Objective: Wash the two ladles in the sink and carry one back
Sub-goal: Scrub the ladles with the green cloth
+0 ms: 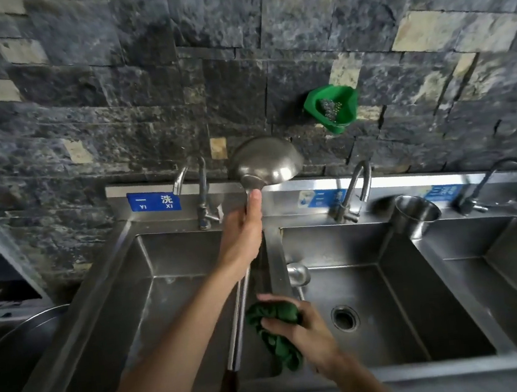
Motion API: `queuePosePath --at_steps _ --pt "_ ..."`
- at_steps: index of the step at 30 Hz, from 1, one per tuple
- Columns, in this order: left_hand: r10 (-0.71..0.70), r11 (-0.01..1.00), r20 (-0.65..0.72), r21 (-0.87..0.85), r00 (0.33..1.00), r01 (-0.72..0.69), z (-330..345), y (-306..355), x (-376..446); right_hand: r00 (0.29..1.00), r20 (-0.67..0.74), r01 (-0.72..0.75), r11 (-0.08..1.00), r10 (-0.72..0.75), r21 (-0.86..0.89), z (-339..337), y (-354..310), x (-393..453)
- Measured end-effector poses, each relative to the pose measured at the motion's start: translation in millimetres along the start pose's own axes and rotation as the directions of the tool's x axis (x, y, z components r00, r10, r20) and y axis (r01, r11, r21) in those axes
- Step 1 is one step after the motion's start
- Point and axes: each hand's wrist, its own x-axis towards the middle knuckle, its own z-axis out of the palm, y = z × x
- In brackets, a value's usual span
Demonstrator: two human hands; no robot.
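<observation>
Two ladles [265,162], three basins [166,303]

Two bare forearms rise from the lower edge of the frame — no sleeves, gloves or watch showing. The left hand [242,230] and right hand [301,329] carry no rings or wristbands — fingernails short.

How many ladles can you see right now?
2: a large ladle raised in the left hand, and a small ladle lying in the middle basin. None seem hidden.
</observation>
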Motion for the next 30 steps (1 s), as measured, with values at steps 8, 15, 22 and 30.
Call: queuePosePath --at_steps 8,15,22,30 --pt "-0.295 0.867 0.164 -0.367 0.941 0.336 82.5 -27.0 40.2 0.999 0.043 -0.024 0.999 0.025 -0.041 -78.1 -0.9 48.4" --pt "-0.45 0.544 0.372 -0.607 0.812 0.58 146.9 -81.3 78.6 0.957 0.184 -0.196 0.967 0.224 -0.161 -153.1 13.4 89.1" --pt "-0.663 0.438 0.387 -0.493 0.641 0.751 223.3 -179.9 81.0 0.921 0.159 -0.301 0.908 0.356 -0.29 -228.3 59.0 109.1" --pt "-0.769 0.634 0.301 0.257 0.563 0.729 269.9 -245.9 46.8 0.798 -0.126 -0.596 0.739 0.59 -0.315 -269.3 129.7 145.5"
